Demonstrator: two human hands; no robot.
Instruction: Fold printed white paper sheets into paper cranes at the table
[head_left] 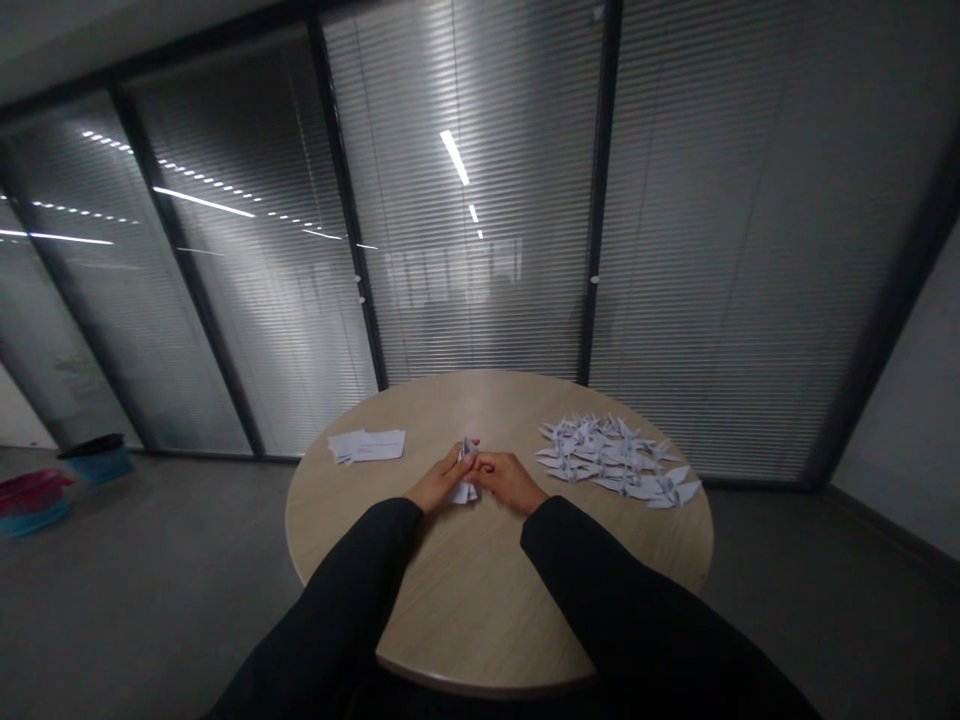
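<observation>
A small piece of folded white paper [464, 492] is held between both hands over the middle of the round table. My left hand [442, 478] is closed on its left side, and a pointed tip of the paper rises above the fingers. From the right, my right hand [510, 480] meets it with fingers pinched on the same paper. The fingers hide much of the folds. To the right of my hands lies a cluster of several white origami cranes [600, 450]. On the left is a small stack of white paper sheets [379, 445], some with faint print.
The round wooden table [480, 640] stands in front of a glass partition with blinds [480, 300]. On the floor at the far left are a blue bin with a black liner [101, 460] and another with a red liner [34, 500].
</observation>
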